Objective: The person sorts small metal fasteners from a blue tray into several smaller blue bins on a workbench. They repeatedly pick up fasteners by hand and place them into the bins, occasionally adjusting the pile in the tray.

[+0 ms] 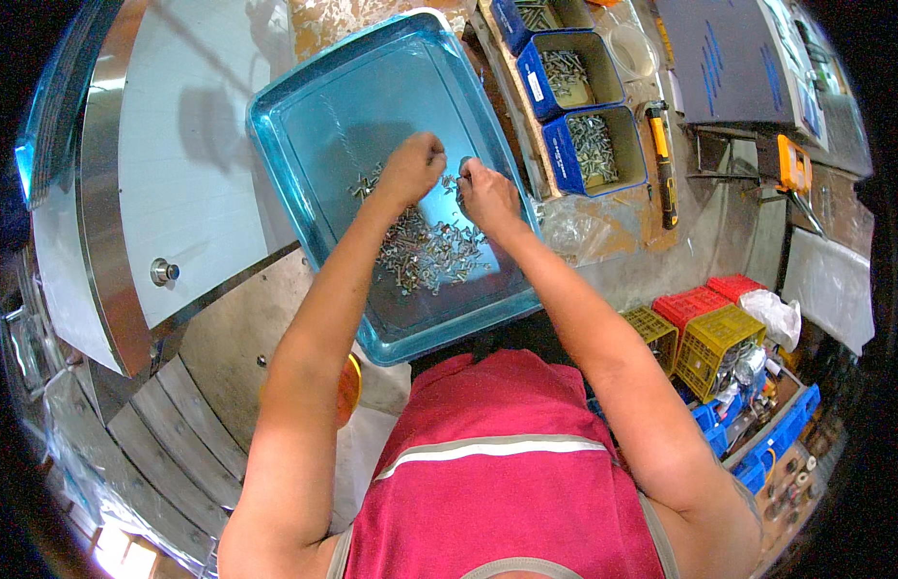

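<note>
A large blue tray lies at a slant in front of me. A loose heap of small silvery metal pieces, which look like screws or rivets, spreads over its lower middle. Above the heap, my left hand is closed with its fingers curled together. Beside it on the right, my right hand pinches with thumb and fingertips, close to a few scattered pieces. Whatever either hand has between its fingers is too small to make out.
Blue bins of similar small pieces stand right of the tray, near a tape roll and a yellow-black cutter knife. A white metal cabinet is on the left. Red and yellow crates sit lower right.
</note>
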